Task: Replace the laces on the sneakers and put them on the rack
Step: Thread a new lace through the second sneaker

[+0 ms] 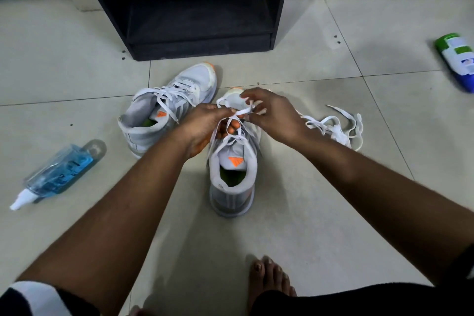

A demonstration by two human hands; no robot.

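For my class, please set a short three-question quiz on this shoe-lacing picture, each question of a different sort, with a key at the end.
1. True or false: the grey sneaker with the orange tongue logo under the hands stands on the dark wooden rack.
2. Which lies on the tiled floor to the person's left?
A. the clear bottle of blue liquid
B. the loose pile of white laces
C. the green-capped white bottle
3. Fill in: the left hand and the right hand both pinch a white ____.

Key: 1 false; 2 A; 3 lace.
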